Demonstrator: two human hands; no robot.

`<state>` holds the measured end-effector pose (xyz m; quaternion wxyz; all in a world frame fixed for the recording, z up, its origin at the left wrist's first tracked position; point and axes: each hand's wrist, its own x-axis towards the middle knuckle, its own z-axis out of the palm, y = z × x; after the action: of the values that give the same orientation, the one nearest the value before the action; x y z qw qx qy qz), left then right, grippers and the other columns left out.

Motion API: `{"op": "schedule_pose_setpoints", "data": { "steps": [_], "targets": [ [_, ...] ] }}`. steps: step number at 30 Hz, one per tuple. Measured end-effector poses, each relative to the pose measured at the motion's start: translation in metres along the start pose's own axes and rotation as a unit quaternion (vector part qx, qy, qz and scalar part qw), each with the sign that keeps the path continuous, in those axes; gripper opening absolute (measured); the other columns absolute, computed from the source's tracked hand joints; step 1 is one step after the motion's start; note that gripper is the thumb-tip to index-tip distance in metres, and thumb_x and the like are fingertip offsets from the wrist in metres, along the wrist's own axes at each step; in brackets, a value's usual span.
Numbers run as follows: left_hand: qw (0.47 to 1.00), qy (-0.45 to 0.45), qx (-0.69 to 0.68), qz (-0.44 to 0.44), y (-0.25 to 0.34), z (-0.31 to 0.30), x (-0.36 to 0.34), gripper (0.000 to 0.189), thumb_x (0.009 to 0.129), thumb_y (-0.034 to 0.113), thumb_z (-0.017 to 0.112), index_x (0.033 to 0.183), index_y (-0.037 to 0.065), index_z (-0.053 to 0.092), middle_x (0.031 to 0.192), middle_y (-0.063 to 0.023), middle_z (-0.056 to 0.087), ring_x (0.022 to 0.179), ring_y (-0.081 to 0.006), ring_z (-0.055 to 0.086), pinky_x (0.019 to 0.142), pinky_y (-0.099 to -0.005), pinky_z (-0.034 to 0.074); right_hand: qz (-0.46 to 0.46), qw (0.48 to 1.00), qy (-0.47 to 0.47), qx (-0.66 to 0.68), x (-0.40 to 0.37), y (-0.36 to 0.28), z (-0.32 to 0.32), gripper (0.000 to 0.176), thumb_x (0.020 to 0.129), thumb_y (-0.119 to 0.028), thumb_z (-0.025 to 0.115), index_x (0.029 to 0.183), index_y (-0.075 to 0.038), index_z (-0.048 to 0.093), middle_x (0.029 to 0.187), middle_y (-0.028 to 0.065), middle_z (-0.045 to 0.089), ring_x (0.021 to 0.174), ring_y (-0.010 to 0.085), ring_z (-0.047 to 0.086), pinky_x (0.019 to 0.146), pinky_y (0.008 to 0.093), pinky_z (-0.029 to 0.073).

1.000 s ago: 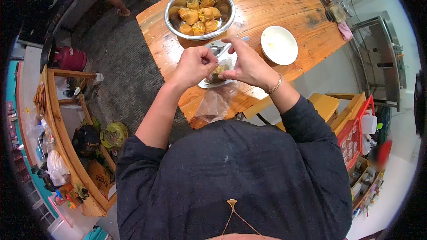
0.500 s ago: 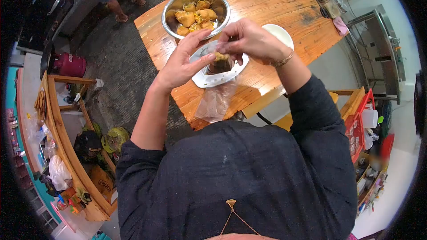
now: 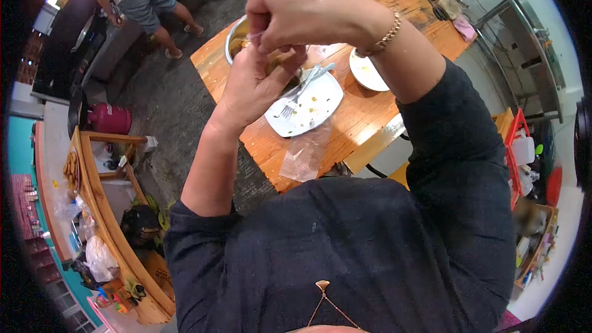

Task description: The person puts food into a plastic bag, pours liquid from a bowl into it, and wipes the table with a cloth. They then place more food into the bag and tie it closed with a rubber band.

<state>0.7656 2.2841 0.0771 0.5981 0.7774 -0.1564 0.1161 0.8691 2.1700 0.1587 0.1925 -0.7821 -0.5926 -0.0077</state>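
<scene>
My left hand (image 3: 253, 89) is closed around the upper part of a small plastic bag with dark brown contents (image 3: 292, 81), mostly hidden behind my fingers. Raised above it, my right hand (image 3: 287, 15) is bent at the wrist with its fingers pinched. A thin pinkish band (image 3: 254, 36) shows at those fingertips, close over the left hand. Below both hands lies a white plate (image 3: 317, 114) scattered with small food bits. A fork (image 3: 287, 110) and another utensil with a pale handle (image 3: 322, 70) rest on it.
Behind my hands stands a steel bowl (image 3: 233, 37), largely covered from view. A white dish (image 3: 368, 75) sits right of the plate on the wooden table (image 3: 262, 151). A clear plastic bag (image 3: 305, 159) lies at the near edge. A person (image 3: 145, 0) stands at back left.
My right hand has risen from over the plate to above my left hand. The bag has been lifted, uncovering the fork and food bits on the plate. The view has shifted slightly.
</scene>
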Motion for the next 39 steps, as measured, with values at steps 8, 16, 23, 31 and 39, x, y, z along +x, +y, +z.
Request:
{"op": "schedule_pose_setpoints", "data": {
  "steps": [8,16,23,31,39],
  "targets": [
    [0.987,0.103,-0.114,-0.048,-0.007,0.006,-0.002,0.019,0.098,0.012,0.049,0.103,0.000,0.062,0.105,-0.0070,0.064,0.096,-0.0105,0.057,0.085,-0.0271,0.046,0.047,0.992,-0.004,0.113,-0.012,-0.015,-0.020,0.026,0.075,-0.028,0.069,0.080,-0.003,0.073,0.066,0.0123,0.066,0.061,0.0227,0.064,0.061,0.0336,0.052],
    [0.993,0.076,-0.067,-0.058,0.015,-0.001,-0.006,0.031,0.101,0.016,0.039,0.087,-0.001,0.060,0.115,-0.0187,0.062,0.110,-0.0176,0.056,0.094,-0.0305,0.041,0.304,0.921,0.208,0.127,-0.154,0.110,0.009,0.044,0.082,-0.038,0.067,0.099,0.002,0.067,0.089,0.0144,0.068,0.076,0.0204,0.065,0.067,0.0323,0.052],
    [0.995,0.071,-0.038,-0.065,0.008,-0.009,-0.012,0.031,0.101,0.017,0.040,0.084,-0.001,0.059,0.113,-0.0205,0.063,0.115,-0.0212,0.054,0.098,-0.0319,0.038,0.671,0.626,0.100,0.385,-0.279,0.185,0.121,0.057,0.080,-0.038,0.071,0.111,0.006,0.054,0.096,0.0196,0.063,0.069,0.0252,0.067,0.051,0.0346,0.056],
    [0.990,0.112,-0.056,-0.072,0.007,-0.001,-0.009,0.032,0.101,0.017,0.041,0.084,-0.001,0.060,0.114,-0.0204,0.062,0.112,-0.0206,0.055,0.092,-0.0304,0.042,0.596,0.577,0.241,0.504,-0.269,0.204,0.192,0.037,0.075,-0.001,0.057,0.111,0.009,0.055,0.097,0.0187,0.062,0.075,0.0271,0.066,0.053,0.0374,0.058],
    [0.987,0.097,-0.047,-0.122,-0.003,0.001,-0.021,0.036,0.102,0.021,0.038,0.088,-0.002,0.062,0.115,-0.0204,0.062,0.112,-0.0209,0.055,0.101,-0.0343,0.036,0.543,0.668,0.108,0.498,-0.239,0.148,0.135,0.035,0.073,-0.006,0.056,0.104,0.010,0.059,0.083,0.0157,0.065,0.063,0.0233,0.067,0.046,0.0325,0.057]
  ]
}}
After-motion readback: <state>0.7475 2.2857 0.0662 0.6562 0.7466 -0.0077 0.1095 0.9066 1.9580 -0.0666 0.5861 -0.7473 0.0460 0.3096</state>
